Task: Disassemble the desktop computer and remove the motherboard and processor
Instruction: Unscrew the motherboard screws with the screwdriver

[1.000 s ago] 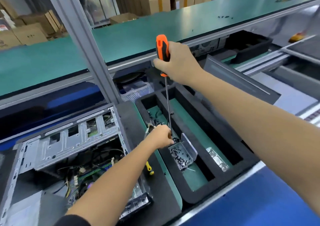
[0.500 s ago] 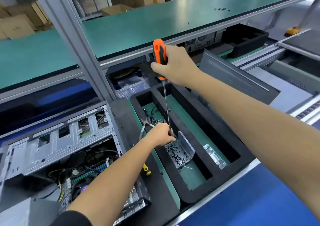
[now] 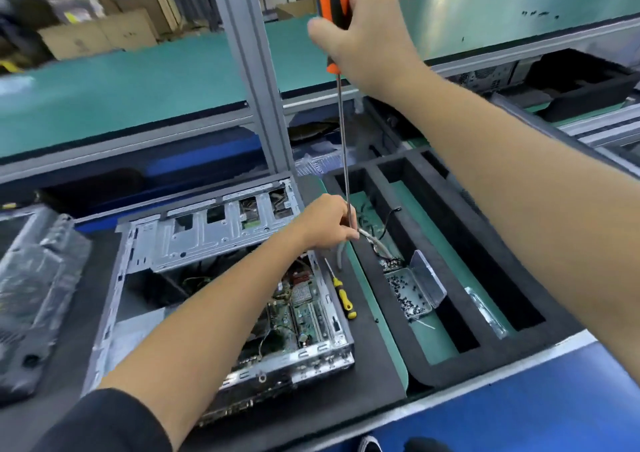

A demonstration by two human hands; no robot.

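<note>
Nearby, clear box point(image 3: 412, 290) holds dark screws — both hands' fingers clamped on the screwdriver point(image 3: 341, 112).

We see black foam tray point(image 3: 460, 365) with long slots on green mat. Clear plastic box point(image 3: 414, 290) of small dark screws sits in middle slot, lid open. Clear bag point(image 3: 486, 313) lies in slot to right. We note cardboard boxes point(image 3: 97, 34) stacked beyond green shelf point(image 3: 138, 81). Grey metal post point(image 3: 252, 67) stands upright behind tray. Second black tray point(image 3: 581, 84) rests far right.
</note>
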